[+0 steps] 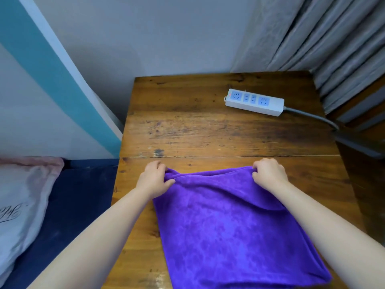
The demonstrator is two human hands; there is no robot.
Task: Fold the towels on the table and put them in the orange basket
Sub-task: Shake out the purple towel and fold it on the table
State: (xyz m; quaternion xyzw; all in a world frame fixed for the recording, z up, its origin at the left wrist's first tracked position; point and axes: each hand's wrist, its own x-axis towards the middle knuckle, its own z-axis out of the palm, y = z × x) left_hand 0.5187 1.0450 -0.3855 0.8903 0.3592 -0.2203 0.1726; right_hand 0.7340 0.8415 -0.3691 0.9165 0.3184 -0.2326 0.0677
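I see the purple towel lying on the desk, on the near side of the power strip, its far edge lifted, I judge so it can be drawn over into a fold. My left hand pinches the far left corner and my right hand pinches the far right, knuckles up, both forearms reaching forward. No orange basket is in view.

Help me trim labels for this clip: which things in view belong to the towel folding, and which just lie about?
Job: towel, left hand, right hand, table.
Lying about: power strip, pillow, curtain.
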